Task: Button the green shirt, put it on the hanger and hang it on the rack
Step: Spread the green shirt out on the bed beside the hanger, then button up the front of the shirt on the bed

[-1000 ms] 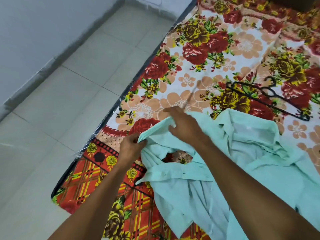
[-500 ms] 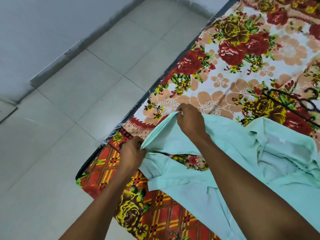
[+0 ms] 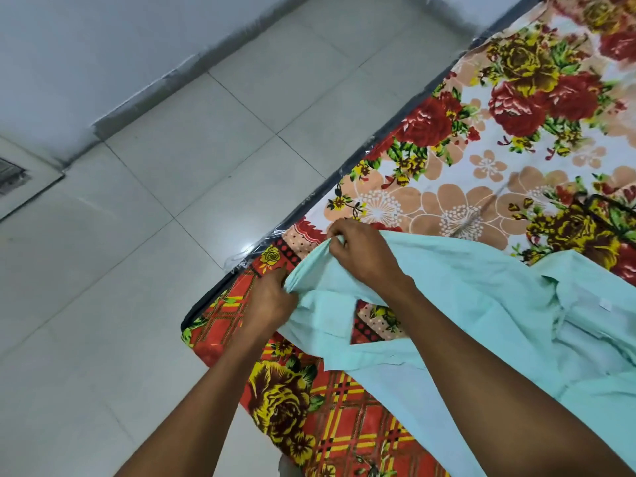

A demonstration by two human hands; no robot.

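1. Shirt (image 3: 481, 297): pale green, spread over the bedsheet (image 3: 464, 187), collar toward the right, front open, a patch of sheet showing through the gap below the right forearm.
2. Left hand (image 3: 272, 301): fingers curled, pinching the shirt's edge near the bed's lower left corner.
3. Right hand (image 3: 361, 253): fingers curled round the same edge, just above and to the right of the left hand, holding a fold of cloth raised off the sheet.
4. Edge between both hands: bunched, drawn taut, lifted slightly.
5. Hanger (image 3: 616, 210): black, lying on the sheet at the far right, only partly in view, just beyond the shirt's collar, apart from both hands.
6. Label (image 3: 605, 305): small, white, inside the shirt below the collar.
7. Bedsheet: floral with red and yellow roses, plaid red-yellow border at the near end, reaching the bed's edge.
8. Floor (image 3: 172, 235): pale tiles, to the left of the bed, meeting a grey wall (image 3: 86, 46) at the top.
9. Buttons: too small to tell whether any are fastened.
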